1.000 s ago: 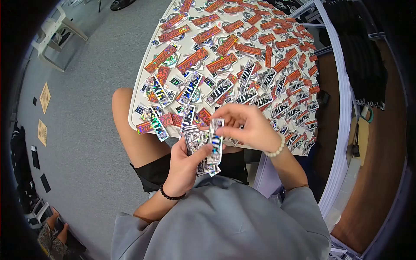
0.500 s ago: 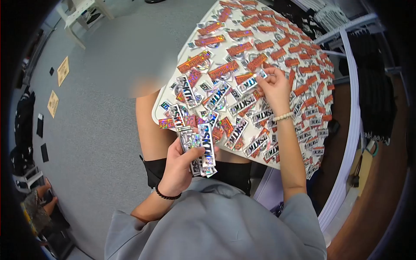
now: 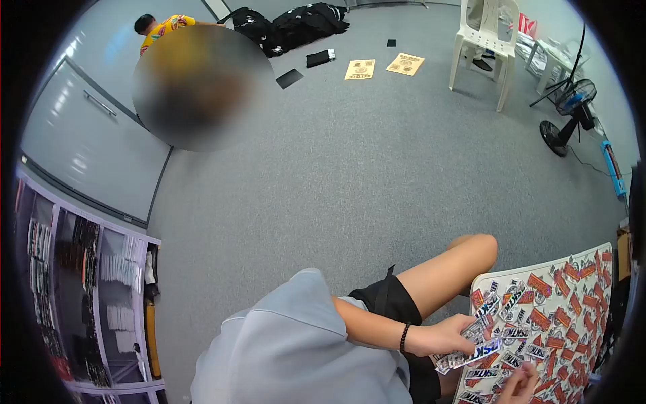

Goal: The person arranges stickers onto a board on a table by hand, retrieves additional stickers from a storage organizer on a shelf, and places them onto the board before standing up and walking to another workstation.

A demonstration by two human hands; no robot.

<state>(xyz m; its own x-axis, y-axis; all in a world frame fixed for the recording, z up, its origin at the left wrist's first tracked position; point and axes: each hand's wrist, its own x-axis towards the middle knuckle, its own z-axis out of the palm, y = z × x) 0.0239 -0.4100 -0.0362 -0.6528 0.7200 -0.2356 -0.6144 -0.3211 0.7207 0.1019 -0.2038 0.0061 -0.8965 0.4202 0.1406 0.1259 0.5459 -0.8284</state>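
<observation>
My left hand (image 3: 441, 337), with a black bead bracelet at the wrist, is closed round a stack of shiny stickers (image 3: 486, 348), its thumb pressing the top one, white with dark block letters. This hand is over the near left edge of the white table (image 3: 494, 278). At the bottom edge of the view, my right hand (image 3: 518, 385) is over the tabletop with its fingers loosely bent and apart; no sticker shows in them. Red-orange stickers (image 3: 540, 283) and white lettered stickers (image 3: 515, 332) lie in overlapping groups across the table.
Grey carpet (image 3: 323, 175) spreads ahead. A white plastic chair (image 3: 486, 44) and a black fan (image 3: 572, 118) stand far right. Flat tan printed sheets (image 3: 360, 69) and black bundles (image 3: 309, 27) lie far off. Shelves (image 3: 94, 283) line the left; a person in a yellow patterned shirt (image 3: 168, 28) is beyond.
The view has swung left, so the table now sits at the lower right. My right hand has left the white sticker it was pinching. My left hand still holds the stack.
</observation>
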